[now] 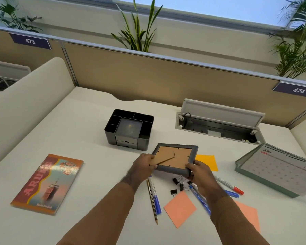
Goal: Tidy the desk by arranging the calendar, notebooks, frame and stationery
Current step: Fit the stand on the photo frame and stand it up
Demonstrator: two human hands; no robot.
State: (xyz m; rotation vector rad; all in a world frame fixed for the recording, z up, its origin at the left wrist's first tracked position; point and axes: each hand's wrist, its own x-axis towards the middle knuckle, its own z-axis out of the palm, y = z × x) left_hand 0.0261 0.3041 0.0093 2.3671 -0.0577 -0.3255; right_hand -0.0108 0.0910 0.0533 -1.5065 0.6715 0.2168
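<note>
Together, left hand (143,165) and right hand (199,172) grip the frame (175,159), back facing up.

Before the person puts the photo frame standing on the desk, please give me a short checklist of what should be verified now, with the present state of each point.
1. Both hands hold the frame: left hand on its left edge, right hand at its near right corner: ok.
2. Frame lifted off the desk: ok.
3. Back stand opened: partly out: cannot tell if enough.
4. Spot directly beneath free: binder clips and pens lie there: not ok.
5. Bare desk left of the organizer: ok.
6. Glass side condition: faces away: cannot tell.
</note>
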